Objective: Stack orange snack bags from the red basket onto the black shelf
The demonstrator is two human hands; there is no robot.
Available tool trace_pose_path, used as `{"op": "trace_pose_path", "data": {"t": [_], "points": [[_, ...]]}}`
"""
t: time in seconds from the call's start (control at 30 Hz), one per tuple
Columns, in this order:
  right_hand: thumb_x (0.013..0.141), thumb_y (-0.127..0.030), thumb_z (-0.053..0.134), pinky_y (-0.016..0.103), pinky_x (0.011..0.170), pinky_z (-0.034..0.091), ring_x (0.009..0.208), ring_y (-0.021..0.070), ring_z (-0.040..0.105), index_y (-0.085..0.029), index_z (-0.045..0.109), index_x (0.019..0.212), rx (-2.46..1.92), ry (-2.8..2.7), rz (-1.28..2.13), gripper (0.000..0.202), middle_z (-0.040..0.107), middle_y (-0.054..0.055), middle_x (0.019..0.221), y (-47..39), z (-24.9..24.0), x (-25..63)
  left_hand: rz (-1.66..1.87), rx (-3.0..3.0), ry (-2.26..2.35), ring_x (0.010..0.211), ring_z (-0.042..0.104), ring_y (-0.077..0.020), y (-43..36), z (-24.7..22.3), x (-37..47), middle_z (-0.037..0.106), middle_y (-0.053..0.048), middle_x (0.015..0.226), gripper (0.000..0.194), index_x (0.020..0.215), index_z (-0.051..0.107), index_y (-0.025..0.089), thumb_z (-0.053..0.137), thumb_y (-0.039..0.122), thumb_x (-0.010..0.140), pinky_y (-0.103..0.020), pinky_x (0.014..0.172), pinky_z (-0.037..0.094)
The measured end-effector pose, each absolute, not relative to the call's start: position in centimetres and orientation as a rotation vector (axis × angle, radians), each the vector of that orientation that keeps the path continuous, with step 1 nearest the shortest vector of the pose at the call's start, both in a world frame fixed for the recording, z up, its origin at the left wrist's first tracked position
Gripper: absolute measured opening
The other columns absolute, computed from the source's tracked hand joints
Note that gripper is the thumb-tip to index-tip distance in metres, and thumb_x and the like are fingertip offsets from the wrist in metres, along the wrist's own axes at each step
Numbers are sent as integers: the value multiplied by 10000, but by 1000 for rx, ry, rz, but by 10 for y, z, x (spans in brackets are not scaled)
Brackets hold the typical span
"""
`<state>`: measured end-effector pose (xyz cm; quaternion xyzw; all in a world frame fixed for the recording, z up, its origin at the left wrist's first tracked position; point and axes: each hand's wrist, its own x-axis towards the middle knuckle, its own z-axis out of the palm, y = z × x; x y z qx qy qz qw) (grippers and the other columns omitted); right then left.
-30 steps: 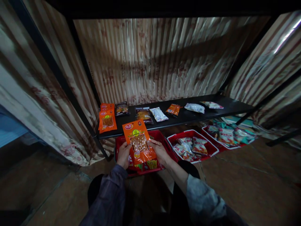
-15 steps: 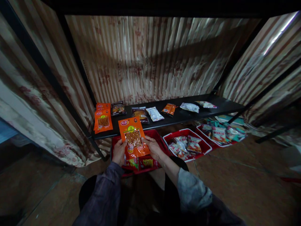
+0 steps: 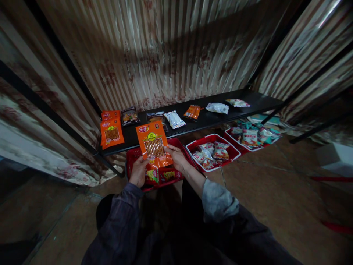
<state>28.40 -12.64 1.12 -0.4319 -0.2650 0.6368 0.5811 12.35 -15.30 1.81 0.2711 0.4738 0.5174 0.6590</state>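
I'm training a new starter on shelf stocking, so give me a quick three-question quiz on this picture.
1. True or false: both hands hold the orange snack packet.
2. Which basket lies under that packet? A) red basket nearest the left shelf end B) middle red basket C) far right basket
3. Fill in: the matching orange packets lie at the ___ end of the black shelf.

Key: 1 true, the left hand and right hand grip its lower edges. 2 A. 3 left.
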Motion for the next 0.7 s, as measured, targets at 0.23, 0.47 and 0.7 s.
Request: {"op": "trace_pose_path", "data": {"t": [0.23, 0.47, 0.7], "points": [[519, -289, 835, 282, 672, 511, 676, 163, 667, -191, 705, 837, -905, -702, 1611, 357, 730, 16, 782, -140, 10, 281, 1279, 635, 1011, 795, 661, -207, -155, 14, 117, 704, -53, 794, 392, 845, 642, 153, 781, 298, 509, -336, 766, 491], [523, -259, 826, 256, 687, 507, 688, 139, 659, -197, 709, 849, -880, -757, 1690, 352, 724, 4, 796, -146, 7, 268, 1378, 621, 1011, 783, 657, -196, -160, 15, 106, 693, -30, 777, 409, 849, 627, 162, 786, 315, 504, -334, 770, 487], [497, -209, 815, 264, 697, 493, 670, 137, 645, -205, 693, 838, -831, -844, 1723, 362, 711, -16, 760, -149, 15, 256, 1430, 576, 1043, 752, 651, -175, -161, 11, 93, 688, -20, 782, 387, 835, 632, 167, 785, 277, 497, -325, 768, 491]]}}
